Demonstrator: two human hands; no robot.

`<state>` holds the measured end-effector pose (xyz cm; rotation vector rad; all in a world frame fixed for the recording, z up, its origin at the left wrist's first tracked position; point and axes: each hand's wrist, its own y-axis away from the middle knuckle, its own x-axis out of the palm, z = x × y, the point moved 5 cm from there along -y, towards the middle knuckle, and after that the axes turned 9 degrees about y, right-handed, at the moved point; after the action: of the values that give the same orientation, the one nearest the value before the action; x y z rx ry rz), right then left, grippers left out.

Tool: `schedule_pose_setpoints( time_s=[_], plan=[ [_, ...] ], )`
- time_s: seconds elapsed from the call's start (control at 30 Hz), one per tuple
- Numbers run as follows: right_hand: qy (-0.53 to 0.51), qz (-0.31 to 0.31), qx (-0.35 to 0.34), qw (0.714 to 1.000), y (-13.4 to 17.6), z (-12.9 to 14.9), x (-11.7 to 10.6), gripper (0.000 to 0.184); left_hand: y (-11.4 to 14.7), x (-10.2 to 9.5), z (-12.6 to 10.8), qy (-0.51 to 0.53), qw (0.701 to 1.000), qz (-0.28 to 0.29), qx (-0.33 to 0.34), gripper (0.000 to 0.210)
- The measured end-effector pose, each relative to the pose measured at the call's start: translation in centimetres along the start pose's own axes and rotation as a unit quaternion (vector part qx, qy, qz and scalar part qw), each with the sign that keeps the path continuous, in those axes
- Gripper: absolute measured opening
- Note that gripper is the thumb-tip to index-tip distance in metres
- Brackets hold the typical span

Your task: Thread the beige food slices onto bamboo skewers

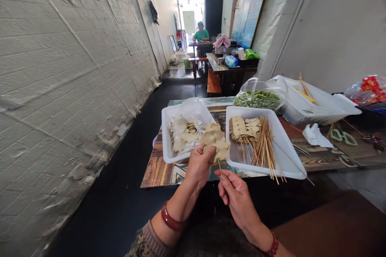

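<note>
My left hand [200,162] is closed on thin beige slices [212,138] that look like tofu or a similar food, several of them threaded on a stick. In my right hand [235,190] the lower end of that thin wooden skewer [220,165] is pinched between thumb and fingers. Behind my left hand, a white tray [165,136] contains plastic bags with more loose slices [189,138]. To the right, a second white tray [289,162] holds finished-looking rows of skewered slices [239,126] and a bundle of wooden sticks [267,148], some overhanging its front rim.
A bag of green vegetables [257,99] and a large white bin [319,106] stand behind the right tray. Green-handled scissors [343,137] and a crumpled white tissue [316,135] lie at the right. Farther back, a person in green [201,34] sits at another table.
</note>
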<state>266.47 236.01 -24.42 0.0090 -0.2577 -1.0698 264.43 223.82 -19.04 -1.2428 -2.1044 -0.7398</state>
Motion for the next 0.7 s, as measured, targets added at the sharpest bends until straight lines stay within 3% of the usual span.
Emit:
schedule_pose_setpoints(
  time_s=[0.33, 0.5, 0.7],
  plan=[
    [0.005, 0.023, -0.005, 1.0, 0.6, 0.1, -0.1, 0.031, -1.0, -0.4, -1.1, 0.071, 0.993, 0.034, -0.09, 0.04],
    [0.017, 0.033, 0.008, 0.999, 0.8, -0.4, -0.3, 0.033, -2.0, -0.1, -2.7, 0.068, 0.996, 0.017, -0.047, 0.03],
    [0.036, 0.023, 0.02, 0.999, 0.5, -0.8, -0.5, 0.038, -2.0, 0.5, -2.5, 0.004, 0.999, 0.034, -0.022, 0.035]
  ],
)
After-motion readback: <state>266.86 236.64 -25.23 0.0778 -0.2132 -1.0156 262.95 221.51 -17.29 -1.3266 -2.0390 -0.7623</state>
